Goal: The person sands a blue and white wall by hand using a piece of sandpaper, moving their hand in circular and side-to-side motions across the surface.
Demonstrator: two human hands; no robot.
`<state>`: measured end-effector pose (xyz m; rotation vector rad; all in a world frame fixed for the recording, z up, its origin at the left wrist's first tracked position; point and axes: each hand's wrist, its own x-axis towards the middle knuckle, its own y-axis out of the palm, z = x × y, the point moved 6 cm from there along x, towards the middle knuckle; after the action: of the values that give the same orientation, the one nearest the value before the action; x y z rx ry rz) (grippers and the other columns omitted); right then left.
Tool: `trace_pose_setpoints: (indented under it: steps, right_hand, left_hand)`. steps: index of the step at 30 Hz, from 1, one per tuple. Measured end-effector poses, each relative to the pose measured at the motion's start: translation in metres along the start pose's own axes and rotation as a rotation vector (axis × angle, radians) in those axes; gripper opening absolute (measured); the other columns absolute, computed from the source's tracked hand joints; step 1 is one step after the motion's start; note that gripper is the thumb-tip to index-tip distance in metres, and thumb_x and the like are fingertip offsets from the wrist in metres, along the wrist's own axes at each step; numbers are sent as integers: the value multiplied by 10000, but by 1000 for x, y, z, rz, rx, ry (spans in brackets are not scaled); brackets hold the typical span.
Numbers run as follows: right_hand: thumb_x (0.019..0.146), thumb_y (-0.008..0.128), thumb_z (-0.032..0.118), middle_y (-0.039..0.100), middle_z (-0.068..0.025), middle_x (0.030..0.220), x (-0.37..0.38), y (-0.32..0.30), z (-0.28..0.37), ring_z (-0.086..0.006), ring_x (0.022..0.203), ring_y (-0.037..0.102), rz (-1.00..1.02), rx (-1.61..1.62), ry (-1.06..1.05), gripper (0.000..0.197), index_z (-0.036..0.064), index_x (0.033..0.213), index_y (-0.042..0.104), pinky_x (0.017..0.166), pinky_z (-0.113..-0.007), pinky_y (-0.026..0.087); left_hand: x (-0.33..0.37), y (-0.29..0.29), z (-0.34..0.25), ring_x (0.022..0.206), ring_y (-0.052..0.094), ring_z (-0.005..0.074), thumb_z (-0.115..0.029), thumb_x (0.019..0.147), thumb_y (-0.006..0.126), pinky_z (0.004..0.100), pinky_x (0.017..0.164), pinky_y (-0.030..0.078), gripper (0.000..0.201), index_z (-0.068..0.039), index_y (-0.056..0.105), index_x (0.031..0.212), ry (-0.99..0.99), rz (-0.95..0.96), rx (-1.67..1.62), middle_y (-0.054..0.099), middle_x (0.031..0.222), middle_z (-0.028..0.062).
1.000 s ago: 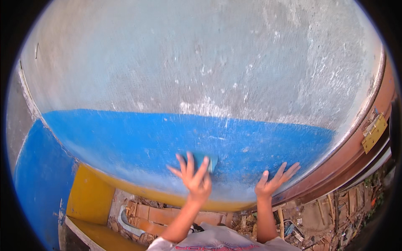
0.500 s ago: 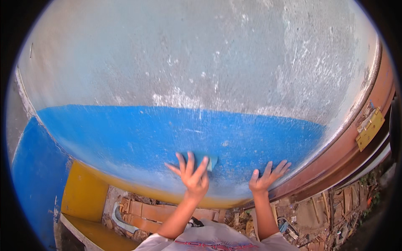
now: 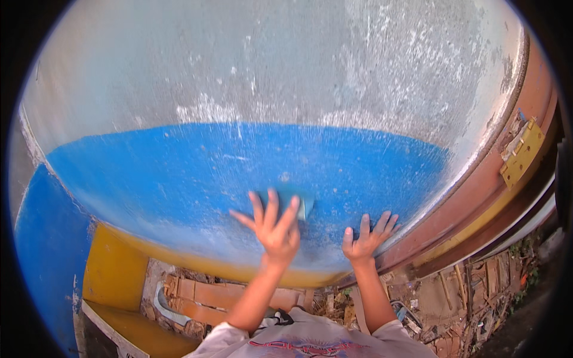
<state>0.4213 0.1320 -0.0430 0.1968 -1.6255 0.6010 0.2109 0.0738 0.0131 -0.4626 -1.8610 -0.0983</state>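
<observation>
Left hand [image 3: 277,235], fingers [image 3: 272,207] spread, over a teal sheet [image 3: 307,204] at the blue-painted wall [image 3: 173,170]; right hand [image 3: 363,243], likewise splayed, nearby

1. The teal sheet [image 3: 306,203] near the centre is partly covered by the left hand [image 3: 276,234], whose fingertips are slightly blurred.
2. The grey-and-blue wall [image 3: 268,65] is cut off by the upper edge.
3. The shirt [image 3: 280,347] is cropped at the lower edge.
4. Lower right, scattered debris [image 3: 439,298] is too small to be identified.
</observation>
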Motion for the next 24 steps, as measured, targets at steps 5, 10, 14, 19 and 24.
trace_pose_setpoints:
  steps: [5,10,14,19,24]
  right_hand:
    - [958,428,418,171,-207,1576,-5,-2,-18,-461,1445,104,-1,-31,-26,588,216,1501,332,1120,-660,10]
    - [952,445,426,173,-210,1575,0,-5,-10,-457,1448,100,1,3,-38,587,218,1493,348,1116,-666,-1]
    - [944,470,425,179,-222,1569,-4,-3,-15,-464,1446,96,38,4,-30,594,208,1486,361,1107,-682,6]
    - [945,474,435,179,-234,1565,-15,1,-18,-478,1439,99,60,-21,-15,594,194,1479,371,1100,-695,21]
    - [894,489,481,172,-173,1587,-21,5,-19,-438,1457,83,-5,35,11,581,281,1437,440,1102,-695,-8]
  left_hand:
    - [94,-1,-49,1434,275,375,-25,792,615,646,1077,-167,439,-240,709,1164,110,-56,-25,520,1411,123]
    - [-55,18,-13,1444,229,398,2,765,601,640,1097,-140,454,-214,717,1147,116,147,-14,476,1446,144]
    - [-31,23,-25,1448,228,382,6,770,593,641,1088,-154,448,-210,721,1141,133,116,-7,473,1448,146]
    - [101,24,-88,1418,328,327,-83,817,619,651,1052,-212,418,-266,690,1187,184,-16,-37,532,1411,52]
    - [-50,45,-62,1434,290,324,-75,799,616,649,1089,-167,420,-256,704,1168,201,184,-67,536,1402,67]
